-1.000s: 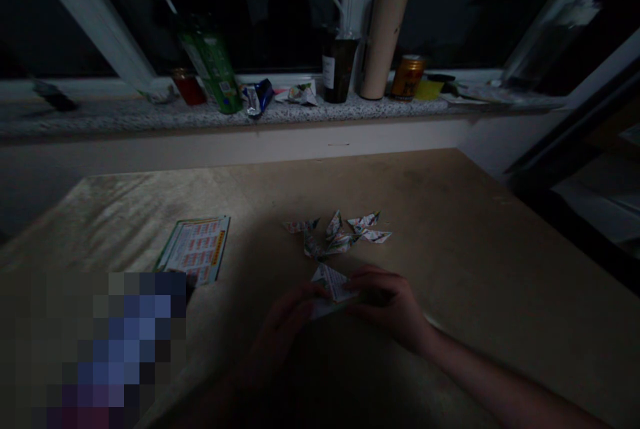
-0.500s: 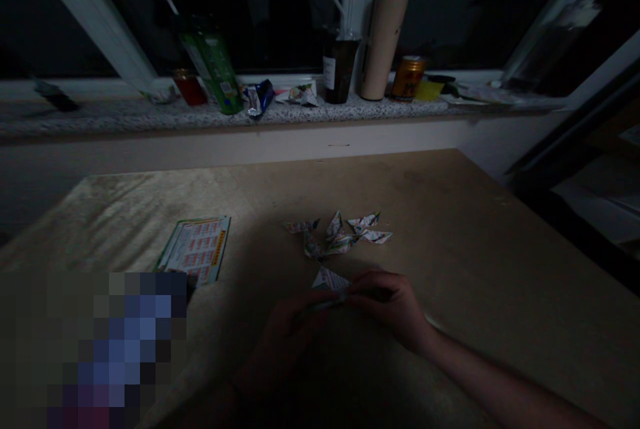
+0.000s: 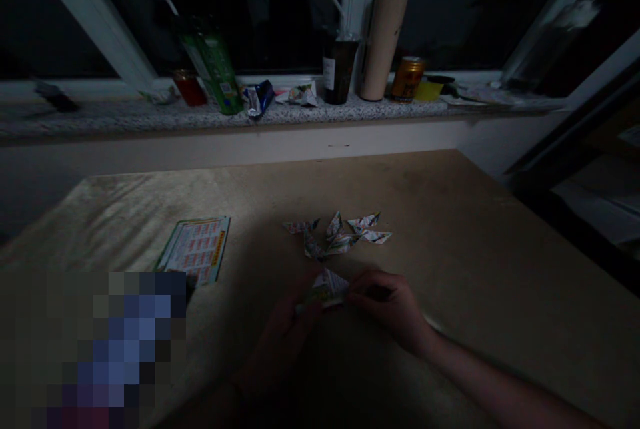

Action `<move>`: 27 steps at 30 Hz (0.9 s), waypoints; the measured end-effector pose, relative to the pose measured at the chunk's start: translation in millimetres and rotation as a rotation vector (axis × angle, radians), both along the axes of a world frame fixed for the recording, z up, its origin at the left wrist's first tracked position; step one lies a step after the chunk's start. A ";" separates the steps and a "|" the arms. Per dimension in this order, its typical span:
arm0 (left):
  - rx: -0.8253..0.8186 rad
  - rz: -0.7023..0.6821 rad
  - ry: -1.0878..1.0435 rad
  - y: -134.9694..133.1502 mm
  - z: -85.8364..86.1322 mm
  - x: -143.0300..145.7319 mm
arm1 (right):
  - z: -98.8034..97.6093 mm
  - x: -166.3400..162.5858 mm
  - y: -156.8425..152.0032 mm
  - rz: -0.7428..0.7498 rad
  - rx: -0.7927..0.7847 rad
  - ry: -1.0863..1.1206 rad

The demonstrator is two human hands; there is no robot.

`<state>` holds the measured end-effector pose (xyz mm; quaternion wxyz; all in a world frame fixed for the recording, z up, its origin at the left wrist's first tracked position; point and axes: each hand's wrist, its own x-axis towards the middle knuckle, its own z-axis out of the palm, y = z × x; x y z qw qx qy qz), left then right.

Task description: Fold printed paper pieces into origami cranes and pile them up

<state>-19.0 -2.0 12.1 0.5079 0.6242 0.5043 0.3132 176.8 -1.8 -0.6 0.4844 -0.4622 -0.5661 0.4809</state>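
Observation:
Between my two hands is a folded piece of printed paper [image 3: 330, 286] with a pointed top, held just above the table. My left hand [image 3: 293, 319], in deep shadow, grips its left side with the thumb in front. The fingertips of my right hand [image 3: 385, 299] pinch its right edge. Just beyond the hands lie several folded paper pieces [image 3: 343, 244] with pointed ends, printed in colours and grouped close together on the table.
The tan table [image 3: 450, 236] bears a printed sheet or booklet [image 3: 197, 249] at left. A blurred-out patch covers the lower left. Along the granite windowsill [image 3: 290, 114] stand a green bottle [image 3: 217, 72], a dark cup with straw [image 3: 337, 72], a tall flask [image 3: 387, 29] and an orange can [image 3: 407, 79].
My left hand has shifted its fingers up along the paper's left side, and more of the paper's face shows now. My right hand stays nearly in place.

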 end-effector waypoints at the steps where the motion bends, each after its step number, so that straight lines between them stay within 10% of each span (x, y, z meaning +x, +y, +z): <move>1: -0.003 0.009 -0.015 0.6 -0.6 0.4 | -0.5 -0.3 -0.4 -0.002 -0.010 0.000; 27: -0.214 -0.078 0.078 4.7 10.5 7.9 | 0.2 -6.3 0.0 -0.012 -0.188 0.035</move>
